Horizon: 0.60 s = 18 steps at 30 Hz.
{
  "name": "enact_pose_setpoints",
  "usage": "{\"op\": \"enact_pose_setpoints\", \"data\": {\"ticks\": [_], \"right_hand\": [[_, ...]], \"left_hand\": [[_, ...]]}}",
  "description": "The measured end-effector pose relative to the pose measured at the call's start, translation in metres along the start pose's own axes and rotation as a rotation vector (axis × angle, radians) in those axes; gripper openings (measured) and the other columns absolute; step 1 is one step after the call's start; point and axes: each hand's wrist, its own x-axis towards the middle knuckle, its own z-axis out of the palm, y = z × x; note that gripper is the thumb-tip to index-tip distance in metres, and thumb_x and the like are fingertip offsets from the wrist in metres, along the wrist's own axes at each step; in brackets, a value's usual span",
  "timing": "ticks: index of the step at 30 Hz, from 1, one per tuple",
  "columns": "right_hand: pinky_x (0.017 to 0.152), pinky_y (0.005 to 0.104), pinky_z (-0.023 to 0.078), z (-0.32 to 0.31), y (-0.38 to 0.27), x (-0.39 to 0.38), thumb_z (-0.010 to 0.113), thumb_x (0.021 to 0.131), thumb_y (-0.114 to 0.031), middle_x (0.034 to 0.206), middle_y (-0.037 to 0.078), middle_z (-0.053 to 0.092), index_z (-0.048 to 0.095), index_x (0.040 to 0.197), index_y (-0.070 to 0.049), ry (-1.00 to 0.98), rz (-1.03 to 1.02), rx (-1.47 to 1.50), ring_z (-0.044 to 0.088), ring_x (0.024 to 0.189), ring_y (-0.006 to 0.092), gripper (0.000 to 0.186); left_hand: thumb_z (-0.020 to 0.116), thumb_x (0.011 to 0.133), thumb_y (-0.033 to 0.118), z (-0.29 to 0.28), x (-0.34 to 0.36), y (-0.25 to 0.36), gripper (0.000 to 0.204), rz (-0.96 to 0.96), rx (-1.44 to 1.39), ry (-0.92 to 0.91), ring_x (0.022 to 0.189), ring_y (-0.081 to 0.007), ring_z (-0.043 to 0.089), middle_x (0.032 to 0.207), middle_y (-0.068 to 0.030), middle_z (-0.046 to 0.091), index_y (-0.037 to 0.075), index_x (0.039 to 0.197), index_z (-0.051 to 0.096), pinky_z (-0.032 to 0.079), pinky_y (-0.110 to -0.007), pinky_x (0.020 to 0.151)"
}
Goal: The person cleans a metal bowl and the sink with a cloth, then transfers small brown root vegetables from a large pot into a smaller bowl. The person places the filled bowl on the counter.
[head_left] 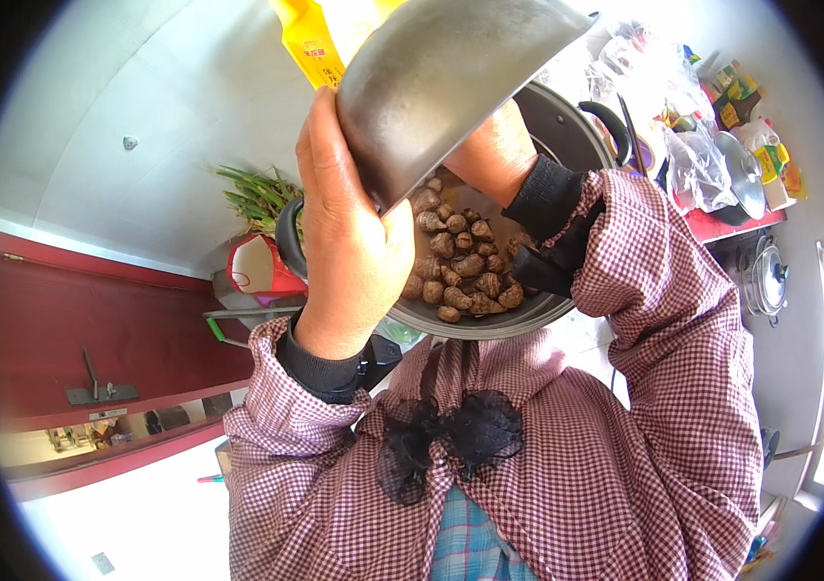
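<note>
My left hand [346,237] grips the near left side of a grey metal bowl [446,82], its thumb along the edge and its fingers up the outer wall. The bowl is tipped steeply over a large dark pot [475,330] with black handles. Small brown, ringed taro roots [470,265] lie heaped in the bottom of the pot. From the right, my right hand [494,155] reaches in under the tilted bowl. Its fingers are hidden behind the bowl, so I cannot see whether they hold anything. The bowl's inside is also out of sight.
A yellow package [310,44] stands beyond the bowl. Green stalks [262,194] and a red container [262,266] sit left of the pot. At right are clear plastic bags [698,169] and a lidded pan [741,174]. A dark red cabinet [102,320] is at left.
</note>
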Motion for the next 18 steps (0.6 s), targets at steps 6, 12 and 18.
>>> {"op": "enact_pose_setpoints", "data": {"ticks": [6,12,18], "right_hand": [[0.078,0.0401,0.052,-0.007,-0.002,0.002,0.082,0.058,-0.029,0.122,0.029,0.035,0.034,0.126,0.003,0.048,-0.010,-0.005,0.054,0.098,0.0416,0.089],[0.080,0.0403,0.052,-0.011,-0.012,0.010,0.082,0.057,-0.026,0.124,0.028,0.033,0.034,0.127,-0.001,-0.025,-0.020,-0.023,0.055,0.099,0.0428,0.089],[0.089,0.0398,0.047,-0.007,-0.020,0.003,0.078,0.061,-0.046,0.131,0.041,0.025,0.026,0.135,0.003,-0.459,0.207,-0.063,0.057,0.098,0.0457,0.104]], "left_hand": [[0.040,0.078,-0.008,0.002,0.003,0.011,0.068,0.051,0.010,0.043,0.125,-0.0313,0.037,0.135,-0.0227,0.032,-0.001,0.141,0.016,0.033,-0.037,0.102],[0.048,0.076,-0.007,0.001,-0.004,0.005,0.070,0.044,0.068,0.061,0.119,-0.0355,0.044,0.128,-0.0236,0.037,-0.001,0.139,0.018,0.038,-0.039,0.098],[0.043,0.077,-0.004,-0.012,-0.013,-0.035,0.048,-0.776,-0.634,-0.047,0.098,-0.0225,0.058,0.113,-0.0144,0.053,-0.003,0.125,0.038,0.051,-0.034,0.080]]}}
